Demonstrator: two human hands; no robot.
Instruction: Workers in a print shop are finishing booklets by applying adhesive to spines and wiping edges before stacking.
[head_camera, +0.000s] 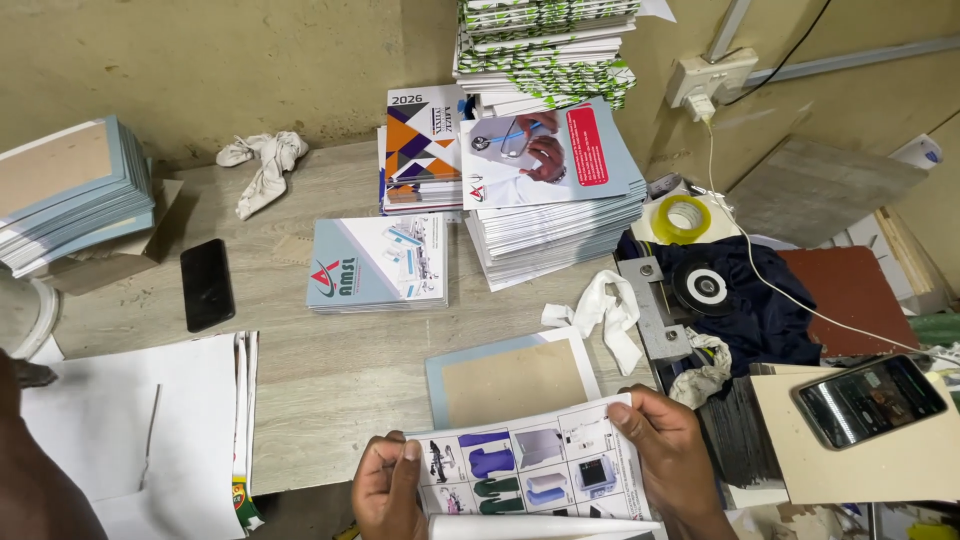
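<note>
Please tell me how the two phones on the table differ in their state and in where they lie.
The black phone at the left has a dark screen; the phone at the right has a lit screen. The black phone rests directly on the wooden table; the right phone lies on a beige card. Both lie flat, face up, untouched by either hand.

The pale wooden table (330, 370) carries 1 black flat phone (206, 284), 1 crumpled white cloth (262, 165), a low stack of light-blue printed booklets (377, 264) and large white paper sheets (135, 425).
</note>
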